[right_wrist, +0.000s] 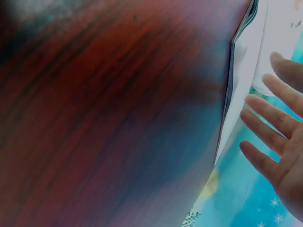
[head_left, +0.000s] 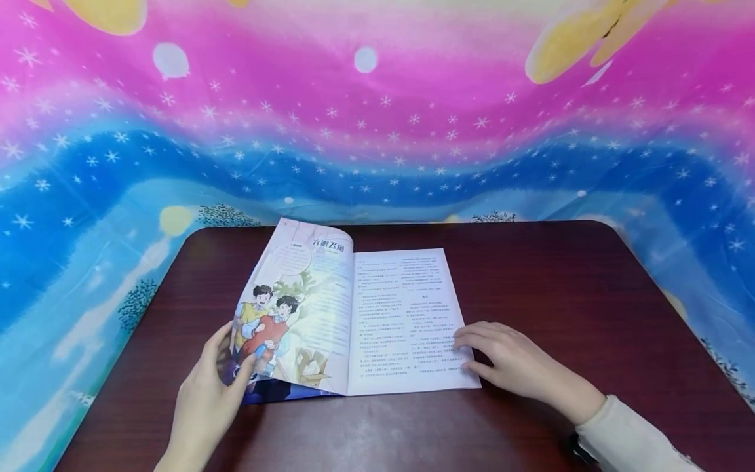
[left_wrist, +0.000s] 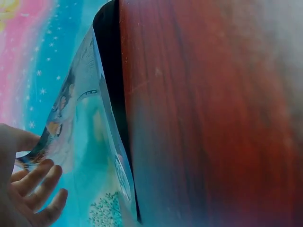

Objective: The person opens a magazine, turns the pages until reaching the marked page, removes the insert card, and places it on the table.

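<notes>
This looks like an indoor nook, though whether in a home or an office cannot be told. A dark wood-grain table with rounded far corners stands enclosed by a printed cloth — pink and blue, scattered with snowflakes, yellow shapes and leafy sprigs — that hangs behind it and along both sides, hiding the room beyond.

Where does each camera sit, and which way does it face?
Head: worn on the head, facing forward and down at open magazine and table; left hand and right hand show.
Left wrist: on that wrist, facing magazine and table; left hand shows.
Right wrist: on that wrist, facing table and magazine; right hand shows.
Wrist views share magazine, table and patterned backdrop.
</notes>
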`<control>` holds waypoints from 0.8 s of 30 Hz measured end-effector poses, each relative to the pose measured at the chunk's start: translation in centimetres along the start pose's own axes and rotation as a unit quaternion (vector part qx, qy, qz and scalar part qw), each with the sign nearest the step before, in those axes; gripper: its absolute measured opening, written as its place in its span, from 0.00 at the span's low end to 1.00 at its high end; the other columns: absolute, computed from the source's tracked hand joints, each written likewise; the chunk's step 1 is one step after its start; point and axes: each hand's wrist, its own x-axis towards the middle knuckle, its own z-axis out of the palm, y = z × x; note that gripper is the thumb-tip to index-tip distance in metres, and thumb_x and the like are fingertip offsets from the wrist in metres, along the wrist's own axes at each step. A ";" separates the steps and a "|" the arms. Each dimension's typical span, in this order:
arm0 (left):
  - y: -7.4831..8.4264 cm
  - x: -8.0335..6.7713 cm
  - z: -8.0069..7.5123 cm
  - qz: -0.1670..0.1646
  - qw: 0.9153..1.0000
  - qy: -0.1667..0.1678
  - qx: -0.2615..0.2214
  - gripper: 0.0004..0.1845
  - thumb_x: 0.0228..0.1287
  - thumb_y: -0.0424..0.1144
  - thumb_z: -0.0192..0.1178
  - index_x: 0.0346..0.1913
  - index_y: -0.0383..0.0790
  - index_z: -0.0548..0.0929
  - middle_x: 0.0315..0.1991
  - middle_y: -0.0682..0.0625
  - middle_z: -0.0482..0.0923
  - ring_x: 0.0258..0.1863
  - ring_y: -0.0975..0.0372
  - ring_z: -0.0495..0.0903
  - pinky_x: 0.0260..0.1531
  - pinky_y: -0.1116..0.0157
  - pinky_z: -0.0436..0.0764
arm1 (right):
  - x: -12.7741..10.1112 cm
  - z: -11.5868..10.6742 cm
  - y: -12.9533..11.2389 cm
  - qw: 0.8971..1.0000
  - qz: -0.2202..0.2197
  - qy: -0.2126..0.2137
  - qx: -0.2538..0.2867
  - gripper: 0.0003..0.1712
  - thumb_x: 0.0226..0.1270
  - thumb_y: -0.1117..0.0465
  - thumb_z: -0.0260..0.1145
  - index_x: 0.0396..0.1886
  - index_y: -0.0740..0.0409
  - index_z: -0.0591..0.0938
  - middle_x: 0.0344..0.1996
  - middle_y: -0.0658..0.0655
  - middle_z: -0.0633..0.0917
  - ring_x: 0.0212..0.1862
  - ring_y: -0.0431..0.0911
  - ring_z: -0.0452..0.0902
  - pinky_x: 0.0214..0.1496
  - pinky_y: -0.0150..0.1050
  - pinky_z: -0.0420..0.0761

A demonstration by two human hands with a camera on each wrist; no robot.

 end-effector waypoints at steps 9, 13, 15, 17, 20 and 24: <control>-1.5 -0.3 -0.5 -0.086 0.991 -0.097 0.039 0.36 0.62 0.42 0.69 0.69 0.34 0.67 0.48 0.33 0.79 0.37 0.48 0.80 0.33 0.48 0.80 | 0.0 0.4 0.1 0.998 0.034 -0.055 -0.001 0.23 0.55 0.56 0.78 0.51 0.51 0.84 0.60 0.56 0.80 0.61 0.52 0.75 0.61 0.54 0.74; -2.4 0.0 -0.9 -0.103 0.981 -0.148 0.066 0.32 0.63 0.44 0.68 0.66 0.34 0.72 0.43 0.35 0.79 0.36 0.49 0.79 0.33 0.48 0.78 | 0.0 0.5 0.1 0.998 0.037 -0.057 0.001 0.23 0.55 0.56 0.78 0.51 0.52 0.84 0.60 0.55 0.80 0.60 0.52 0.76 0.61 0.54 0.74; -2.8 0.3 -1.0 -0.103 0.975 -0.181 0.076 0.32 0.64 0.46 0.68 0.65 0.33 0.73 0.41 0.36 0.79 0.34 0.50 0.78 0.31 0.49 0.78 | 0.0 0.5 0.1 0.998 0.037 -0.056 0.001 0.23 0.54 0.56 0.78 0.51 0.51 0.84 0.60 0.55 0.80 0.60 0.52 0.76 0.61 0.54 0.74; -3.3 0.4 -1.0 -0.093 0.971 -0.205 0.086 0.30 0.64 0.46 0.67 0.64 0.33 0.75 0.43 0.37 0.80 0.34 0.50 0.78 0.32 0.49 0.77 | 0.1 0.5 0.2 0.998 0.036 -0.057 0.000 0.24 0.54 0.56 0.79 0.51 0.52 0.84 0.60 0.55 0.80 0.60 0.52 0.76 0.61 0.54 0.75; -3.8 0.6 -1.0 -0.073 0.965 -0.231 0.101 0.25 0.64 0.44 0.67 0.61 0.35 0.79 0.48 0.34 0.80 0.40 0.44 0.80 0.36 0.45 0.79 | 0.1 0.5 0.2 0.998 0.037 -0.060 0.002 0.25 0.54 0.56 0.79 0.52 0.52 0.84 0.61 0.56 0.79 0.61 0.52 0.75 0.61 0.54 0.74; -4.2 0.9 -0.8 -0.049 0.959 -0.250 0.121 0.23 0.64 0.44 0.68 0.58 0.37 0.82 0.56 0.32 0.77 0.51 0.39 0.78 0.42 0.38 0.78 | 0.0 0.6 0.4 0.997 0.044 -0.067 0.002 0.27 0.54 0.55 0.79 0.55 0.54 0.84 0.64 0.57 0.77 0.64 0.54 0.73 0.63 0.57 0.72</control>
